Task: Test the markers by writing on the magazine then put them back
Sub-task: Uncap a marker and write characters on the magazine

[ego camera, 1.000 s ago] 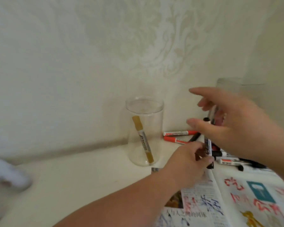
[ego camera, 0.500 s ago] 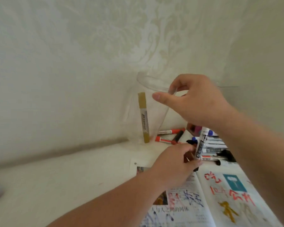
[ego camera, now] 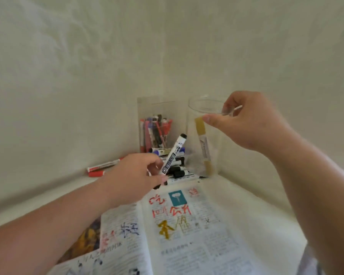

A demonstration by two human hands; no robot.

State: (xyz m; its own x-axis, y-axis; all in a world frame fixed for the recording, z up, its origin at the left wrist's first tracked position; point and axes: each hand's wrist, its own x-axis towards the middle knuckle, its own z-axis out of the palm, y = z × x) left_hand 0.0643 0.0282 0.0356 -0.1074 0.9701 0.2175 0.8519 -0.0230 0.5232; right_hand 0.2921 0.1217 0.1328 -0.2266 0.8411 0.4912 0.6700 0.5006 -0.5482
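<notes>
The left hand (ego camera: 133,181) hovers over the top edge of the magazine (ego camera: 187,245), its thumb and curled fingers pinching the lower half of a black marker (ego camera: 174,153). The marker is white-bodied with a black cap, and it tilts up and to the right, cap end uppermost. The right hand (ego camera: 252,124) is higher and to the right, gripping the rim of a clear jar (ego camera: 216,147): the thumb presses on the outside of the glass and the fingers hook over the lip. Inside the jar a gold marker (ego camera: 204,147) leans on a slant. The jar sits in the corner where the walls meet; whether its base touches the counter (ego camera: 246,205) cannot be told. Just left of the jar stands a clear box (ego camera: 147,108) against the wall (ego camera: 87,76), packed with upright markers (ego camera: 155,133) in red, blue and black. At its foot lies a loose pile (ego camera: 179,171) of black and blue markers, partly behind the left hand, and two red markers (ego camera: 103,165) lie farther left along the wall. The magazine lies open on the counter below both hands, its pages scrawled with red, gold, blue and black strokes.
</notes>
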